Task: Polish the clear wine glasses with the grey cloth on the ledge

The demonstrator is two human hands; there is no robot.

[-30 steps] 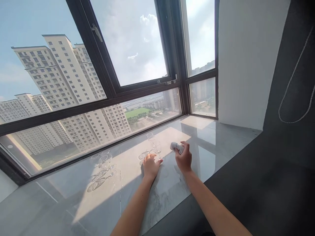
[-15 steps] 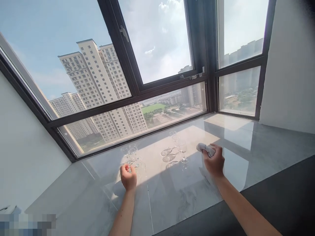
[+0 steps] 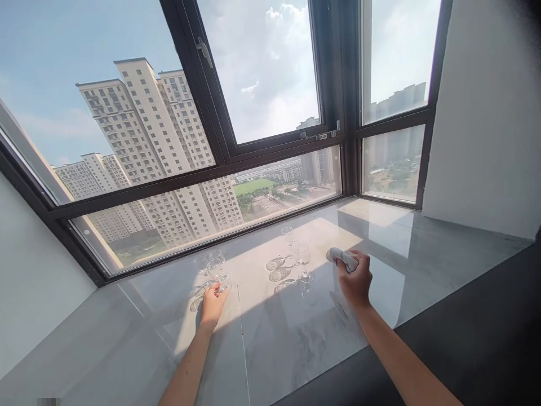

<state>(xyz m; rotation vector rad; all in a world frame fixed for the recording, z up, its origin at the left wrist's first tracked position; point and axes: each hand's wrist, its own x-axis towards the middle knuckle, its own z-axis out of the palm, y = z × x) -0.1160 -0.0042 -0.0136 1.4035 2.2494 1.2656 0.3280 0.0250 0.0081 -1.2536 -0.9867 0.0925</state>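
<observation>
My left hand (image 3: pixel 212 307) is at the left group of clear stemmed glasses. Its fingertips are pinched at the stem or foot of the nearest wine glass (image 3: pixel 215 268), which stands upright; the exact contact is partly hidden by the fingers. Just behind it are other glasses, among them a faint wine glass (image 3: pixel 200 263). My right hand (image 3: pixel 355 279) is closed around a bunched white cloth (image 3: pixel 341 258), held above the sill. Left of the cloth stands a second group of clear glasses, with a wine glass (image 3: pixel 303 260) in front and another glass (image 3: pixel 288 237) farther back.
The glasses stand on a glossy grey marble-like window sill (image 3: pixel 313 344), streaked with sunlight, shadows and reflections. Dark window frames (image 3: pixel 270 153) rise along its back. White walls border both sides, and the sill's front edge drops to a dark area at lower right.
My left hand has moved forward to the nearest glass of the left group, its fingers now at the stem. My right hand still holds the cloth. The whole view has shifted slightly.
</observation>
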